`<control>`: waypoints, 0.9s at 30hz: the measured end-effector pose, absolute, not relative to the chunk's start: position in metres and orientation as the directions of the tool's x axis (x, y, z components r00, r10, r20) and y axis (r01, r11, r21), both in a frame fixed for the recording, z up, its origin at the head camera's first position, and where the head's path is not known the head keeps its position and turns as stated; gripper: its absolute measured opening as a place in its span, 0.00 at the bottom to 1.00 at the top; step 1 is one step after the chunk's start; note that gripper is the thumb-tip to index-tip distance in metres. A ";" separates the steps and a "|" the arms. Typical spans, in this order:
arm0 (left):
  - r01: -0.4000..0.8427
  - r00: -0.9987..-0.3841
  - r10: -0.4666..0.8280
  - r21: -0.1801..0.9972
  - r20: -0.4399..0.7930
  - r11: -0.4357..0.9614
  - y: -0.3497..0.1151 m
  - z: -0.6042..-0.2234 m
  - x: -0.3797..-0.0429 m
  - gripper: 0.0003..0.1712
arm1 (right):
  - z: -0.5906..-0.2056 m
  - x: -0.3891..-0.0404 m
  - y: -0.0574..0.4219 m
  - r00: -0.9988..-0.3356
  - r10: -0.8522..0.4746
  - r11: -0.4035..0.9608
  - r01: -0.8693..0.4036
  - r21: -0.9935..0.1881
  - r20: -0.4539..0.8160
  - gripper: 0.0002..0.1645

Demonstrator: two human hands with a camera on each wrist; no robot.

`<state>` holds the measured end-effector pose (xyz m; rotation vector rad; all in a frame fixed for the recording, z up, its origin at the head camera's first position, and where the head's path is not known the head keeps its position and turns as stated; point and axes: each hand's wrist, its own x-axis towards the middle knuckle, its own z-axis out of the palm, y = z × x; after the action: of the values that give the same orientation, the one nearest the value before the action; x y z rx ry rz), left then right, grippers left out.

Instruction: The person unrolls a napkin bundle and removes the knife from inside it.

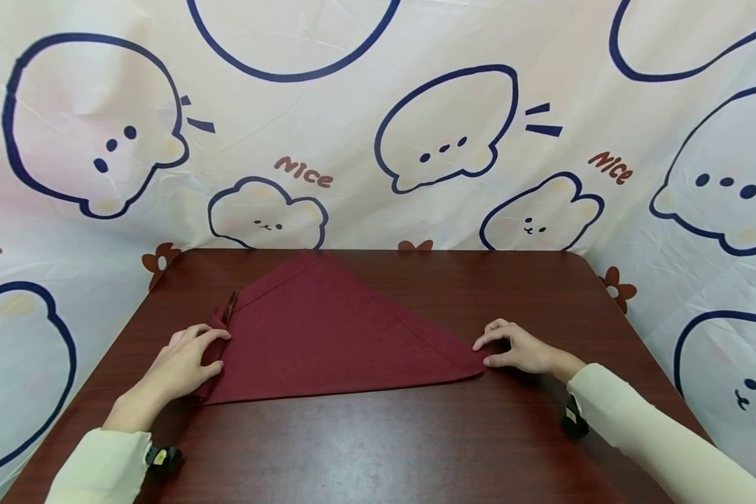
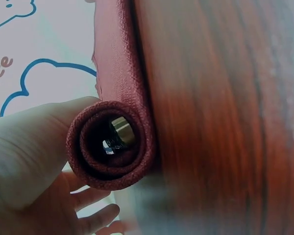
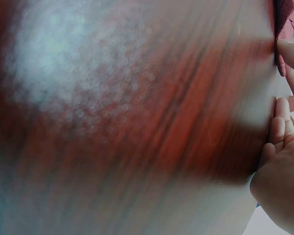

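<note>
Head view first: pale sleeves (image 1: pixel 103 465) reached in from the near side of the table (image 1: pixel 372 444), a black device (image 1: pixel 164 460) strapped at each wrist. Over at the left, the left hand (image 1: pixel 179 360) had thumb and fingers curved about a roll (image 2: pixel 110 181) in the maroon cloth (image 1: pixel 327 336); the left wrist view peered right down its open end, where a brassy piece (image 2: pixel 121 132) gleamed, its full shape hidden. Out at the right, the right hand (image 1: pixel 523 348) pinched the tip, thumb and forefinger closed on it, the other fingers bent. And the cloth? Folded to a triangle, left of the table's middle, long side nearest, peak at the far edge. Good technique here, by my reckoning: keep the roll snug and square, tension the tip lightly, don't let the insides slide out. Beneath it all lay dark reddish wood grain, glossy, with a hazy glare toward the near side. Beyond the far edge hung a cream backdrop (image 1: pixel 346 133), blue-outlined cartoon shapes everywhere, "Nice" in brown, closing round both sides.
</note>
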<state>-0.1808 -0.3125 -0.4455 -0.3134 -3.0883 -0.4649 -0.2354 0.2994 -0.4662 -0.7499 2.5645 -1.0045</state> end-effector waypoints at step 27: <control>0.161 -0.986 0.167 0.404 0.021 0.900 -0.342 -0.450 -0.182 0.26 | -0.466 -0.236 0.298 -0.830 -0.553 0.630 -0.360 -0.688 -0.071 0.13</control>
<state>-0.1818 -0.3421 -0.4504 -0.2655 -3.0766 -0.6521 -0.2358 0.2979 -0.4663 -0.7398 2.5783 -1.0001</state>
